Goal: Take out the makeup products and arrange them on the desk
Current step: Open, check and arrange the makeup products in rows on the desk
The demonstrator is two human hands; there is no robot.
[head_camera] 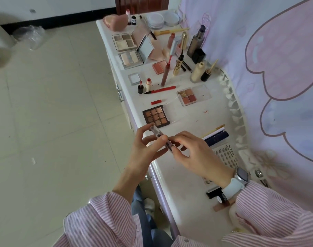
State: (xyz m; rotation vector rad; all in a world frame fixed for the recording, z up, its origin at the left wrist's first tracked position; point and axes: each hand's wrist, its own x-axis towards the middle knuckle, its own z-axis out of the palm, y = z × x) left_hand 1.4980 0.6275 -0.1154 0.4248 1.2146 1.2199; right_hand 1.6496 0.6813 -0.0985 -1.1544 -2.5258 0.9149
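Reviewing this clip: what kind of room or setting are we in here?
Probably a bedroom or dressing corner at home. A white vanity-style desk with drawers stands against a pastel cartoon wall hanging, on a tiled floor. Opened eyeshadow palettes, lip products and brushes cover the desk.

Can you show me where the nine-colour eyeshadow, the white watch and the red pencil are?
nine-colour eyeshadow (156,116): head view, middle pan.
white watch (241,176): head view, its face.
red pencil (162,89): head view, mid-barrel.
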